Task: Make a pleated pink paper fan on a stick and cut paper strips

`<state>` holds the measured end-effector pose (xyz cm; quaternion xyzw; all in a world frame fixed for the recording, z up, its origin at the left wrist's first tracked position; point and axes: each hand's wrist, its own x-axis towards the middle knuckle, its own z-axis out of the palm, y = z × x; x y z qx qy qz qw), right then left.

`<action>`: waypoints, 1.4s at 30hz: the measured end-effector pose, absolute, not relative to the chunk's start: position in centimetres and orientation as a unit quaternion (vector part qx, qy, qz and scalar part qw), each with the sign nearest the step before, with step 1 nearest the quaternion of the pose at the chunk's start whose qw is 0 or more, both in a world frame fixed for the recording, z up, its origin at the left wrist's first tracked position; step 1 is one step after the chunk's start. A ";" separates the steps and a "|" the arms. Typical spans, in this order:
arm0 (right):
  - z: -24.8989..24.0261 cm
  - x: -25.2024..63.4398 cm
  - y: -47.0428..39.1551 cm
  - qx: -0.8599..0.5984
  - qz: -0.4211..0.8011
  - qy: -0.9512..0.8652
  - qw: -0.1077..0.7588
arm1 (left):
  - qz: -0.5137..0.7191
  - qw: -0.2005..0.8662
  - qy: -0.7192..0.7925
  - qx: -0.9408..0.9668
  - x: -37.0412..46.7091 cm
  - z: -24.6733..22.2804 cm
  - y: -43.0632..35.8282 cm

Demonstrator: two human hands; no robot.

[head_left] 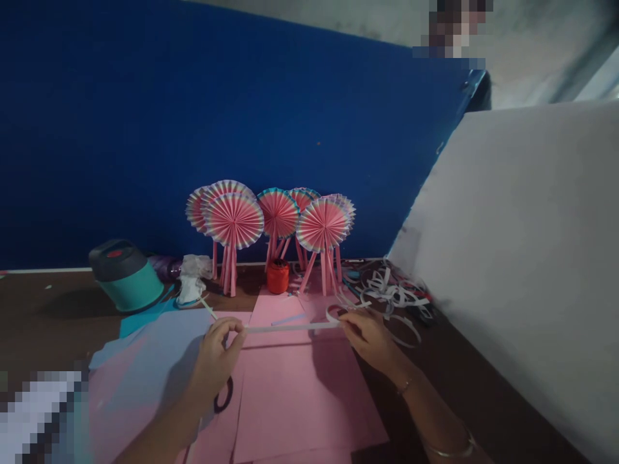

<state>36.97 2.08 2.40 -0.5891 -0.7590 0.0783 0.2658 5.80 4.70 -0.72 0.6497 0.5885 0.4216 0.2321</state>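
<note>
Above the pink sheets [294, 399], I saw the pale strip [293, 328] drawn nearly straight, left hand [221, 345] and right hand [370, 340] each pinching it between thumb and fingertips, presumably for tautness; pleated fans [234, 221] stood behind, probably to leave working room.

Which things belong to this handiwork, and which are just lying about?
Likely belonging:
thin white paper strip, in left hand and right hand
pink paper sheets beneath
curled white paper strips
round pink paper fans

Seemingly lying about:
teal tub with dark lid
red cylinder
</note>
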 end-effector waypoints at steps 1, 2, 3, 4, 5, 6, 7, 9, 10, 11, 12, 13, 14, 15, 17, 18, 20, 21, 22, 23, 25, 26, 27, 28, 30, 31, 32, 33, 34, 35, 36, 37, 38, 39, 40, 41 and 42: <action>2.3 37.0 2.1 -0.588 0.076 -0.757 0.275 | 0.417 0.240 0.593 0.646 5.8 -0.5 4.7; 2.2 37.0 2.2 -0.586 0.075 -0.756 0.282 | 0.411 0.250 0.596 0.642 5.8 -0.4 4.7; 2.1 37.1 2.2 -0.585 0.075 -0.755 0.287 | 0.405 0.261 0.599 0.640 5.8 -0.3 4.7; 2.0 37.1 2.3 -0.585 0.075 -0.753 0.290 | 0.401 0.270 0.600 0.638 5.9 -0.2 4.6; 2.0 37.1 2.3 -0.586 0.076 -0.752 0.292 | 0.398 0.278 0.600 0.636 5.9 -0.2 4.6; 1.9 37.1 2.3 -0.588 0.077 -0.750 0.294 | 0.398 0.282 0.599 0.635 5.9 -0.1 4.6; 1.9 37.1 2.3 -0.591 0.078 -0.747 0.295 | 0.399 0.282 0.598 0.636 5.9 -0.1 4.6; 1.8 37.1 2.3 -0.595 0.077 -0.742 0.300 | 0.402 0.280 0.594 0.638 6.0 -0.1 4.5; 1.8 37.1 2.3 -0.595 0.076 -0.740 0.304 | 0.404 0.279 0.591 0.640 6.0 0.0 4.4; 1.8 37.0 2.3 -0.594 0.074 -0.739 0.309 | 0.405 0.277 0.588 0.643 6.1 0.0 4.3; 1.8 37.0 2.3 -0.593 0.071 -0.737 0.316 | 0.406 0.275 0.585 0.646 6.1 0.1 4.1; 1.8 36.9 2.3 -0.593 0.069 -0.734 0.325 | 0.409 0.269 0.582 0.649 6.2 0.1 3.9; 1.8 36.8 2.4 -0.593 0.068 -0.728 0.338 | 0.417 0.254 0.580 0.653 6.3 0.2 3.7; 1.8 36.7 2.4 -0.593 0.071 -0.719 0.355 | 0.429 0.230 0.576 0.657 6.3 0.2 3.5; 1.8 36.4 2.5 -0.592 0.096 -0.697 0.393 | 0.472 0.158 0.556 0.665 6.4 0.5 2.9; 1.8 36.3 2.6 -0.590 0.119 -0.683 0.414 | 0.496 0.118 0.536 0.673 6.4 0.6 2.6; 1.8 36.3 2.6 -0.584 0.178 -0.648 0.456 | 0.537 0.049 0.478 0.693 6.5 1.0 2.1; 1.9 36.2 2.7 -0.584 0.209 -0.626 0.473 | 0.550 0.024 0.449 0.704 6.5 1.3 1.9; 1.9 36.2 2.7 -0.586 0.235 -0.603 0.488 | 0.557 0.004 0.425 0.714 6.6 1.5 1.7; 1.9 36.1 2.6 -0.590 0.256 -0.582 0.499 | 0.560 -0.011 0.406 0.722 6.6 1.7 1.5; 2.1 35.8 2.6 -0.598 0.277 -0.549 0.514 | 0.562 -0.032 0.383 0.732 6.8 2.1 1.3; 2.1 35.5 2.5 -0.600 0.278 -0.538 0.522 | 0.562 -0.039 0.376 0.735 6.9 2.2 1.2; 2.2 35.3 2.4 -0.601 0.277 -0.531 0.530 | 0.563 -0.044 0.370 0.738 6.9 2.3 1.1; 2.3 35.1 2.4 -0.601 0.275 -0.525 0.537 | 0.562 -0.047 0.366 0.740 6.9 2.4 1.0; 2.3 35.2 2.3 -0.607 0.270 -0.510 0.546 | 0.560 -0.050 0.359 0.745 6.8 2.5 1.0; 2.4 35.7 2.3 -0.616 0.264 -0.497 0.551 | 0.562 -0.049 0.360 0.743 6.5 2.7 1.1; 2.3 36.4 2.4 -0.630 0.256 -0.481 0.554 | 0.572 -0.049 0.366 0.732 6.3 2.8 1.2; 2.3 37.4 2.5 -0.651 0.232 -0.455 0.562 | 0.585 -0.049 0.373 0.719 5.9 3.1 1.4; 2.3 38.5 2.6 -0.668 0.220 -0.437 0.560 | 0.601 -0.050 0.386 0.698 5.6 3.3 1.5; 2.3 39.7 2.7 -0.693 0.181 -0.423 0.555 | 0.619 -0.057 0.390 0.680 5.3 3.6 1.7; 2.3 40.7 2.8 -0.716 0.125 -0.432 0.534 | 0.615 -0.058 0.385 0.685 5.1 3.9 1.8; 2.3 41.3 2.9 -0.733 0.073 -0.461 0.494 | 0.608 -0.057 0.377 0.696 5.0 4.2 1.9; 2.3 41.7 3.0 -0.748 0.009 -0.471 0.468 | 0.597 -0.056 0.369 0.710 5.0 4.5 1.9; 2.3 41.6 3.0 -0.743 -0.027 -0.493 0.452 | 0.581 -0.054 0.363 0.726 5.0 4.8 1.8; 2.3 41.2 3.0 -0.723 -0.039 -0.518 0.455 | 0.570 -0.054 0.360 0.736 5.2 5.0 1.7; 2.3 40.5 2.9 -0.688 -0.015 -0.554 0.468 | 0.560 -0.053 0.359 0.745 5.3 5.3 1.5; 2.3 39.7 2.7 -0.639 0.039 -0.591 0.490 | 0.552 -0.052 0.357 0.752 5.5 5.5 1.3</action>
